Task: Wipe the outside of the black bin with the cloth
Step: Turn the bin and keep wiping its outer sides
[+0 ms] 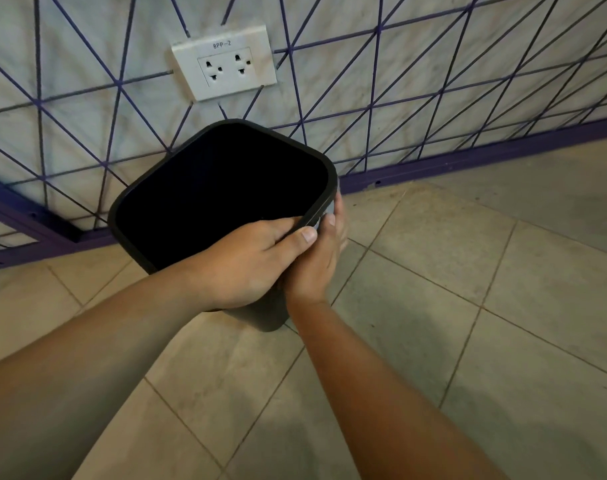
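Note:
The black bin (pixel 205 157) stands on the tiled floor close to the wall, its open top tilted toward me and its inside dark. My left hand (pixel 250 258) grips the near rim, fingers inside and thumb on the outside. My right hand (pixel 319 261) lies against the bin's right outer wall just under the rim. It holds a grey cloth (pixel 325 216) there, of which only a small bit shows between thumb and fingers. The lower part of the bin is hidden behind both hands.
A white double wall socket (pixel 225 64) sits above the bin on a pale wall crossed by purple lines. A purple skirting (pixel 468 161) runs along the wall's foot. Beige floor tiles (pixel 468 289) spread to the right and toward me.

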Tool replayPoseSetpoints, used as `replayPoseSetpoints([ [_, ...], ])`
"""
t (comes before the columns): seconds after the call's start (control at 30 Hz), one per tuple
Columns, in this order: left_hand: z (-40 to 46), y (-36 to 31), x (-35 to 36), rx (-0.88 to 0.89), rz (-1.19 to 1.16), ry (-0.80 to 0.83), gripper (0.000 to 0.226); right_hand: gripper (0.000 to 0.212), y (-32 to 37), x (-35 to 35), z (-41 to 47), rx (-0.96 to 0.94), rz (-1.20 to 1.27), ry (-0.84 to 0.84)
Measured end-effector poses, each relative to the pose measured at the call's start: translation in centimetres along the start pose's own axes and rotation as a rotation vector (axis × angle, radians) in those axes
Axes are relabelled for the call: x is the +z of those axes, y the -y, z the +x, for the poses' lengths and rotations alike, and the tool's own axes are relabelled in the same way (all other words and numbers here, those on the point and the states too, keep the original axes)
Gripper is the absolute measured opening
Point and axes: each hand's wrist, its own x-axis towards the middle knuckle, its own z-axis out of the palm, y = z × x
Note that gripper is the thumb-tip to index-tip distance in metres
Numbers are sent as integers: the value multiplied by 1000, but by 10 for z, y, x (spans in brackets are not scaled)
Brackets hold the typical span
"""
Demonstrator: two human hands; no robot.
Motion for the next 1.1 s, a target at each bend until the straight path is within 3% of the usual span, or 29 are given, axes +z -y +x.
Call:
replayPoseSetpoints([
  [0.1,1,-1,-1,-25,6,-16,39,48,-4,3,15,91,43,-20],
  [0.27,-1,-2,-1,15,-26,21,40,61,-1,2,-25,-107,-93,-33],
  [0.43,0,-3,0,-28,51,-43,37,54,-6,2,21,123,62,-56],
  [0.53,0,-3,-1,-8,41,-27,38,44,10,7,-9,11,-23,-50],
  [0.6,0,-4,0,-12,44,-32,37,50,8,6,-14,-27,-5,-23],
  [0.73,2,-4,1,-25,197,-97,36,55,-4,4,24,166,73,-39],
  [0.9,3,-1,1,-8,181,-69,40,64,-2,2,-25,-73,-47,51],
  [1.07,4,-1,1,-53,194,-100,34,69,-25,3,26,197,43,-20],
  [1.1,4,-1,0,-46,176,-92,35,68,-16,6,20,180,43,-18],
])
